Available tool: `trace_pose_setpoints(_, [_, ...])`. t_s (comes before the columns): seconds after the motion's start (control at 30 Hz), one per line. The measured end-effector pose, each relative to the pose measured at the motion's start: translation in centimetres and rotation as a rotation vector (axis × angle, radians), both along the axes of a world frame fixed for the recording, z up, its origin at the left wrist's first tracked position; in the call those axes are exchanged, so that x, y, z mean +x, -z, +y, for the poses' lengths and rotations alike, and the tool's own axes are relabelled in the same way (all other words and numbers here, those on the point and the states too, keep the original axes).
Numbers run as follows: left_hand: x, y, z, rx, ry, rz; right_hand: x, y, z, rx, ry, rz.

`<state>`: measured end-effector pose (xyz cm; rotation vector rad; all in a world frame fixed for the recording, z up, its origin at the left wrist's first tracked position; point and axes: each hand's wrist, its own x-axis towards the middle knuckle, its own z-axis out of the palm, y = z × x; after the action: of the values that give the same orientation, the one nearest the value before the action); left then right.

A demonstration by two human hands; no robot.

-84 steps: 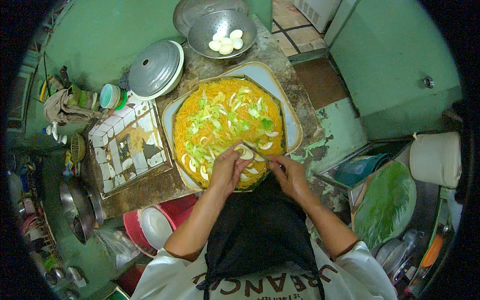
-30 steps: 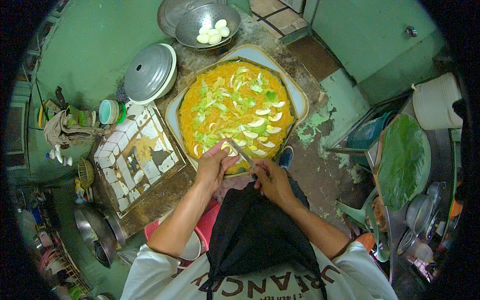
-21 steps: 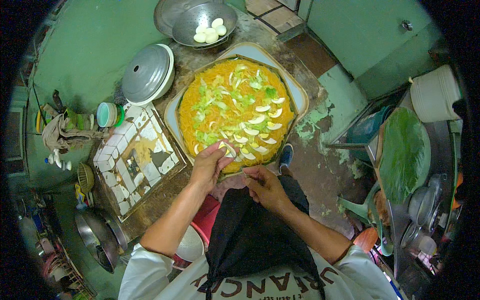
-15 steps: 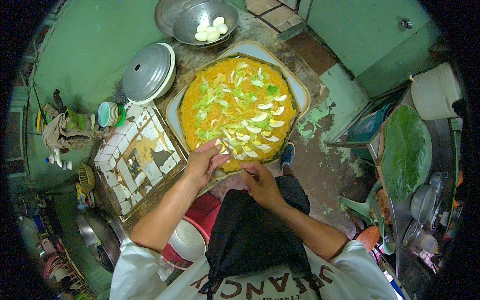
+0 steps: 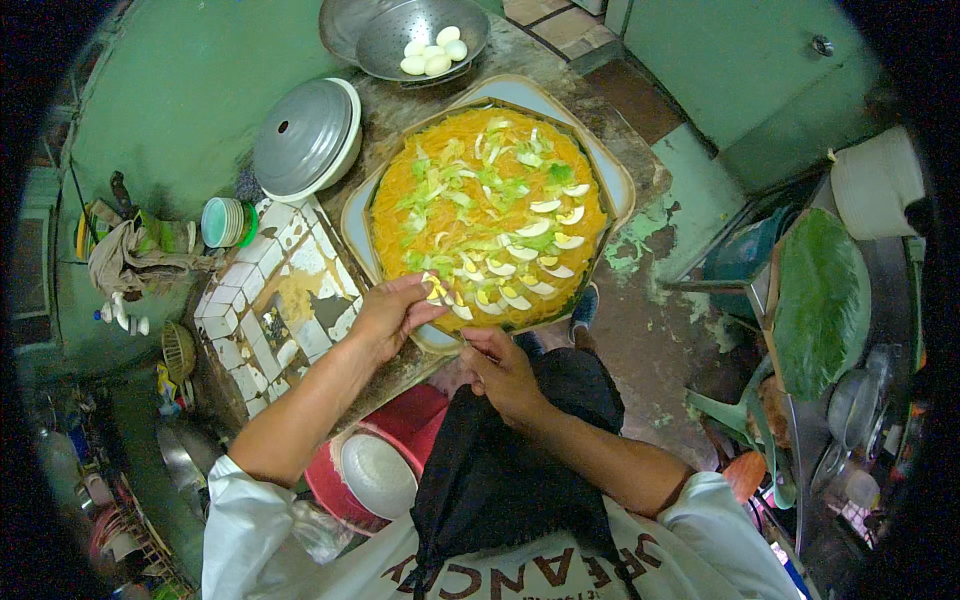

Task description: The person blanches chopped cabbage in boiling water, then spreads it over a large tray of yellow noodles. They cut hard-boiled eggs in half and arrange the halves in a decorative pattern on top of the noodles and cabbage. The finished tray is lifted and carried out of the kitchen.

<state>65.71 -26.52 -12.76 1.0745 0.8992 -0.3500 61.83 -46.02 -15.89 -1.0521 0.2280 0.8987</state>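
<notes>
A big round tray of orange-yellow noodles lies in front of me, strewn with shredded green lettuce. Boiled egg slices are laid in rows over its right and near parts. My left hand is closed, pinching cut egg pieces above the tray's near left edge. Close beside it, my right hand has its fingers pressed together just off the near rim. Whatever is between those fingers is too small to make out.
Several whole peeled eggs sit in a metal colander at the back. Left of the noodles are a lidded pot and a broken-tiled counter. A red basin is below; a green leaf lies at right.
The view has shifted slightly, moving the tray right in the picture. Both hands have moved a little left relative to the tray. The left still holds egg.
</notes>
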Motion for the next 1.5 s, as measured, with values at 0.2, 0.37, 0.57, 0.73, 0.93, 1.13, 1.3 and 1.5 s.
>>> trace_pose_setpoints(0.2, [1.2, 0.6, 0.4, 0.169, 0.044, -0.04, 0.4, -1.5, 2.7, 0.067, 0.154, 0.222])
trace_pose_setpoints(0.37, [1.1, 0.0, 0.9, 0.2, 0.136, -0.04, -0.6, -2.6, 2.3, 0.108, 0.104, 0.192])
trace_pose_setpoints(0.57, [1.9, -0.3, 3.3, 0.115, 0.114, 0.054, -1.2, -0.1, 4.8, 0.156, 0.124, 0.131])
trace_pose_setpoints(0.73, [2.1, 1.0, 3.4, 0.297, 0.02, 0.016, 0.1, -0.9, 7.9, 0.17, 0.307, 0.29])
trace_pose_setpoints(0.93, [1.5, 0.2, 3.1, 0.333, 0.107, 0.003, 1.0, -2.2, 5.0, 0.239, 0.139, 0.193])
trace_pose_setpoints(1.13, [1.7, -1.5, 0.4, -0.069, -0.037, -0.095, 1.9, -0.2, 0.2, -0.052, -0.073, -0.313])
trace_pose_setpoints(1.3, [4.2, 1.0, -4.1, -0.185, -0.19, -0.074, 6.7, 1.3, -5.4, -0.416, -0.165, -0.688])
trace_pose_setpoints(1.5, [6.3, 2.9, -5.9, -0.215, -0.224, -0.17, 11.0, -0.3, -5.6, -0.327, -0.144, -0.265])
